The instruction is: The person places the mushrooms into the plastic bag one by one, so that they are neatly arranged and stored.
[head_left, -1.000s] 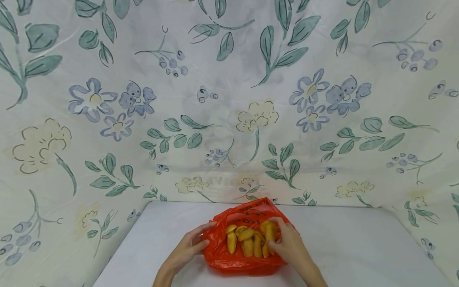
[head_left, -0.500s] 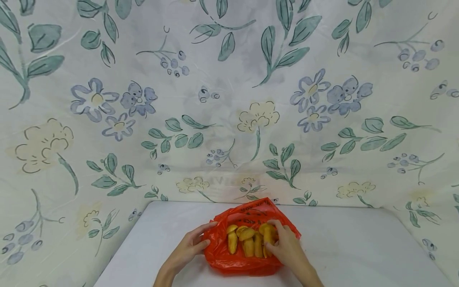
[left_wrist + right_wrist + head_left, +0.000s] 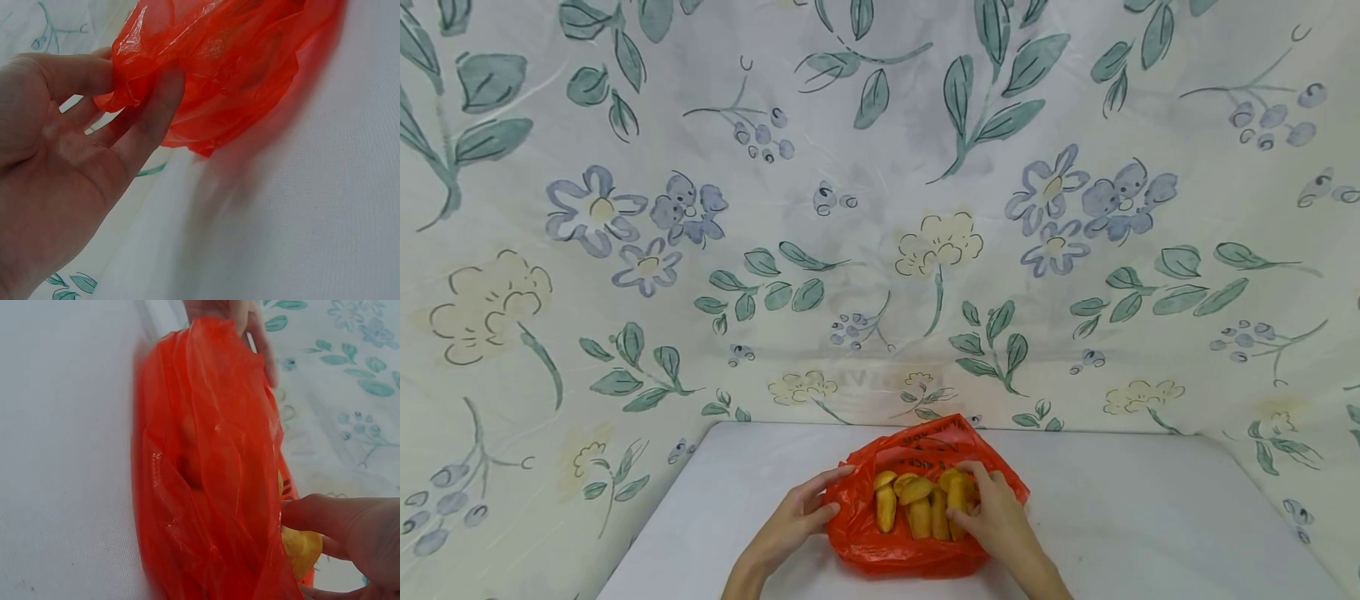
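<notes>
A red plastic bag (image 3: 880, 557) lies on the white table with its mouth open, and several yellow-brown mushrooms (image 3: 918, 510) stand in a row inside it. My left hand (image 3: 792, 518) holds the bag's left edge between thumb and fingers; in the left wrist view the thin red film (image 3: 206, 69) sits in that grip. At the row's right end, my right hand (image 3: 1007, 518) pinches a mushroom (image 3: 956, 498), stem down, next to the others. The right wrist view shows the yellow cap (image 3: 302, 550) by the right hand (image 3: 372, 540), while the bag's front hides the rest.
The white tabletop (image 3: 1150, 517) spreads on both sides of the bag. A floral cloth (image 3: 865, 208) hangs behind the table and at its sides. Dark print shows on the bag's raised back flap (image 3: 947, 433).
My right hand has moved slightly left with the pinched mushroom, bringing it closer to the row. My left hand and the bag stay nearly where they were.
</notes>
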A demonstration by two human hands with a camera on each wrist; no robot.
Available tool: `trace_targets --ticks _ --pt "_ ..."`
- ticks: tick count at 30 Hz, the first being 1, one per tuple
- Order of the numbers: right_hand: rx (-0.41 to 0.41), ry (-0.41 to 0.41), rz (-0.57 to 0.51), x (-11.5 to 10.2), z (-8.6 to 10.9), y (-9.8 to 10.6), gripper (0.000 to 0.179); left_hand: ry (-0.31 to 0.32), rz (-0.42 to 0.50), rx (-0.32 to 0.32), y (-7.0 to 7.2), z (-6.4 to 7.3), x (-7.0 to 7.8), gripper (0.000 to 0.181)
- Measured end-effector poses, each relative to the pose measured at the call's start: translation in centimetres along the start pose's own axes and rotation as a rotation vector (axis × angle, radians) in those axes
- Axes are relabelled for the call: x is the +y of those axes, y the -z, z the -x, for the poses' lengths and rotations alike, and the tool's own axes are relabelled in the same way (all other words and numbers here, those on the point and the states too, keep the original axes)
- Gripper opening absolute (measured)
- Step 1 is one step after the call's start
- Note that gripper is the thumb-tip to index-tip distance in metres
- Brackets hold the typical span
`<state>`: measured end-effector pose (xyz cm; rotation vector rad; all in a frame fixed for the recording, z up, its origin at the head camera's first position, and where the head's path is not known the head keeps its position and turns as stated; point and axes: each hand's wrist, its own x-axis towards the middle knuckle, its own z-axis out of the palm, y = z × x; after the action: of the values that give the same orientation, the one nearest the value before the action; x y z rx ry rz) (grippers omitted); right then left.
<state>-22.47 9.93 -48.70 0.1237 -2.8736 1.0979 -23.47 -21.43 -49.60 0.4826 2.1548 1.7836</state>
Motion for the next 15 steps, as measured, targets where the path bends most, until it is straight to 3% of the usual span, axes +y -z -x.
trace_targets --ticks 15 --pt "-0.001 0.000 0.027 0.08 0.02 0.02 0.065 0.015 0.000 0.013 -0.02 -0.04 0.08 0.053"
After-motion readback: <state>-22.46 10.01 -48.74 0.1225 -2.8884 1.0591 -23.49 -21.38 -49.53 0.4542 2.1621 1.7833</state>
